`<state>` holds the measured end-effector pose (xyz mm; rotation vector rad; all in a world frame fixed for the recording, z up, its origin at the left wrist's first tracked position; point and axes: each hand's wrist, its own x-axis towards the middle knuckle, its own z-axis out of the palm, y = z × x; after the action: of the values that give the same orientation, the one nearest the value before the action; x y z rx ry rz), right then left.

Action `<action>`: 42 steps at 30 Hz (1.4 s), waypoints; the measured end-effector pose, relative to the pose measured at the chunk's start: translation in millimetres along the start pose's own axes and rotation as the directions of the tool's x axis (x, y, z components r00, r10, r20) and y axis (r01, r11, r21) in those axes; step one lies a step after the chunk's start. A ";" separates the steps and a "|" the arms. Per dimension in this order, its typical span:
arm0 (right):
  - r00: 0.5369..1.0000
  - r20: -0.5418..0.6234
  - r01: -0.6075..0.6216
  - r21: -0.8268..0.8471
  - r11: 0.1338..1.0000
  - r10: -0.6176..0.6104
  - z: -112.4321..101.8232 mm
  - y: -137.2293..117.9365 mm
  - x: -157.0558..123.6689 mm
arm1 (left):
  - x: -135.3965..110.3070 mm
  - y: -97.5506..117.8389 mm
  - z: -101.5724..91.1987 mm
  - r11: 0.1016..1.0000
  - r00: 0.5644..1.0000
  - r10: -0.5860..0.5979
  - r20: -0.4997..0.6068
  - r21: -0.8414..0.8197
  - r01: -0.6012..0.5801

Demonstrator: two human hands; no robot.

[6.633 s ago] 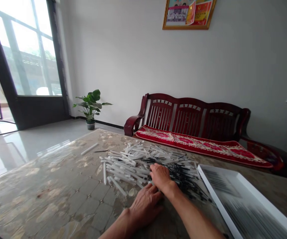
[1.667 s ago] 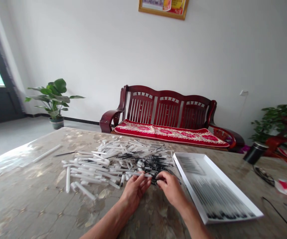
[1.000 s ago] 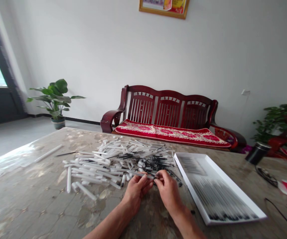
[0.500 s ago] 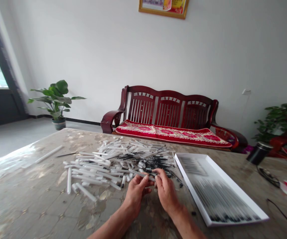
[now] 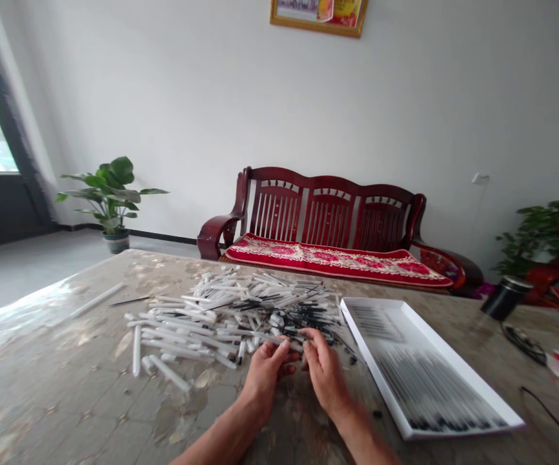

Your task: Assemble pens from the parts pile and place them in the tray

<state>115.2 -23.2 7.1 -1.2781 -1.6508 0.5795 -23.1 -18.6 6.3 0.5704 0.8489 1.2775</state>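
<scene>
My left hand (image 5: 268, 369) and my right hand (image 5: 325, 369) meet low over the table, fingertips close together. Between them lies a slim whitish pen barrel (image 5: 295, 347), its far end pointing left toward the pile. The thumb and fingers of my left hand pinch it. My right hand's fingers close around its right end, and the tip is hidden there. Just beyond my hands is a heap of white pen barrels (image 5: 187, 336) and loose caps. Black pen parts (image 5: 303, 316) are gathered on the heap's right side.
A shallow white box (image 5: 383, 387) with rows of pens stands on the right of the patterned table (image 5: 81, 400). Farther right are a black cylinder (image 5: 506, 297) and a dark cable (image 5: 521, 345). A red wooden bench (image 5: 328, 213) stands behind the table.
Both hands stay in nearly the same place with the pen barrel held between them. Only slight finger movement shows.
</scene>
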 end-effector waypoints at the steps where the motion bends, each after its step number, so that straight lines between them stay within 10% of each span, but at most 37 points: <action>1: 1.000 0.004 0.025 -0.001 1.000 -0.025 -0.5 -0.6 -0.6 | 0.1 -0.2 -0.3 1.000 1.000 -0.003 0.002 -0.004 0.003; 42: 0.997 -0.058 -0.046 0.056 0.997 0.050 4.8 22.7 -11.4 | -2.1 -3.7 1.3 0.999 0.999 0.038 0.032 0.008 -0.038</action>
<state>122.1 -25.1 -17.7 -1.2864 -1.5490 0.6056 -20.0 -21.3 4.7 0.6154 0.8207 1.2966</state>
